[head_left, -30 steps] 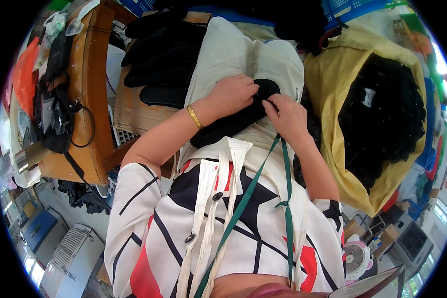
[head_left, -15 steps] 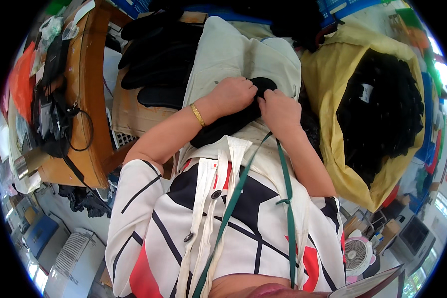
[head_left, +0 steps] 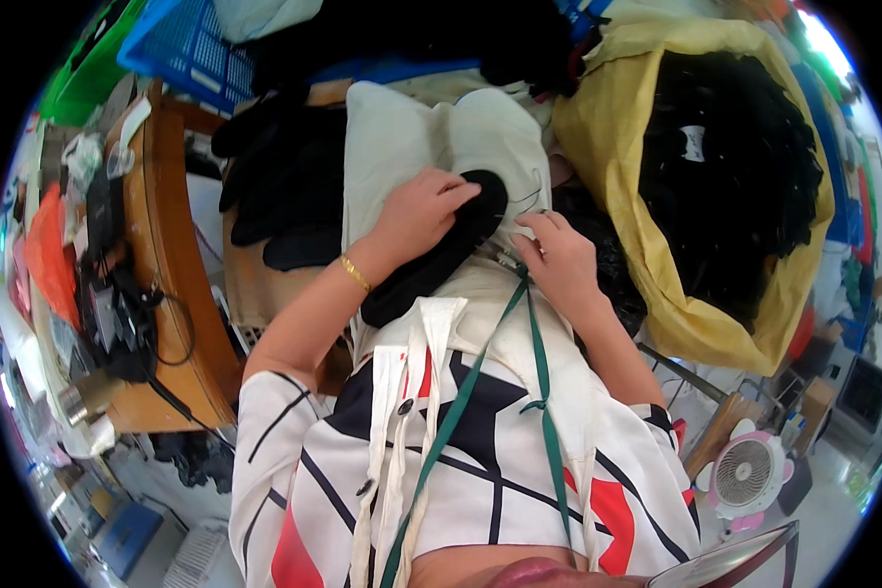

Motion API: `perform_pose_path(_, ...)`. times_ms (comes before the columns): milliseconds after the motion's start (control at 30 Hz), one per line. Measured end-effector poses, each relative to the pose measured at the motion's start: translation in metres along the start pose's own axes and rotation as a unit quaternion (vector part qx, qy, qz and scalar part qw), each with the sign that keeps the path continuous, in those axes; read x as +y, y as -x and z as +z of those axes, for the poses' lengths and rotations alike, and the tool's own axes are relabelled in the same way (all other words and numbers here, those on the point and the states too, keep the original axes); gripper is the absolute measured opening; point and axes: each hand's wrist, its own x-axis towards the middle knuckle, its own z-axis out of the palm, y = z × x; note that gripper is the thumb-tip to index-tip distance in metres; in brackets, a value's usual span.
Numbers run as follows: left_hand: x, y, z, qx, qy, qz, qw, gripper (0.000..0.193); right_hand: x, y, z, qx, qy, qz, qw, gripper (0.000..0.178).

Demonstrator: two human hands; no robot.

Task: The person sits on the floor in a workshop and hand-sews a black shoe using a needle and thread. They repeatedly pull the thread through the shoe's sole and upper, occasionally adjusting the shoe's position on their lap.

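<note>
A long black padded piece with a rounded end, shaped like a slipper, lies slantwise across the pale apron on my lap. My left hand is closed on its upper part, thumb and fingertips near the rounded end. To the right of that end, and apart from it, my right hand has its thumb and forefinger pinched together. Thin dark lines like thread show just above those fingertips; whatever the fingers hold is too small to make out. A green cord hangs down my front.
Several similar black pieces are piled on cardboard at my left, beside a wooden table. On the right stands a yellow sack full of black items. Blue crates sit at the far side; a pink-and-white fan is lower right.
Both hands were close together over the black piece's end. My right hand has drawn away from it to the right and nearer me, and more of the rounded end shows. The view has shifted.
</note>
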Motion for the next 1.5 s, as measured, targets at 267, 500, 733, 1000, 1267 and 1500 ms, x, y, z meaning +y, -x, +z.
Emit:
perform_pose_path(267,0.011,-0.002,0.006,0.007,-0.03,0.108,0.994,0.031,0.036,-0.008,0.023,-0.017,0.073,-0.095,0.993,0.004)
perform_pose_path(500,0.043,-0.035,-0.031,-0.015,0.095,0.046,0.994,0.047,0.04,0.003,-0.011,0.011,-0.124,-0.003,0.992,0.009)
perform_pose_path(733,0.063,-0.042,-0.015,-0.23,0.526,-0.202,0.794,0.027,0.001,-0.011,-0.05,-0.045,-0.704,0.152,0.692,0.011)
perform_pose_path(1000,0.045,-0.019,-0.025,-0.177,0.349,-0.275,0.878,0.017,0.058,0.024,-0.055,0.002,-0.828,0.246,0.504,0.011)
perform_pose_path(1267,0.015,0.017,-0.036,-0.158,0.181,-0.334,0.911,0.024,0.162,0.059,-0.092,0.323,-0.867,0.22,0.308,0.019)
perform_pose_path(1500,0.049,0.0,-0.017,-0.219,-0.074,-0.209,0.95,0.027,0.197,0.083,-0.105,0.493,-0.671,0.234,0.503,0.007)
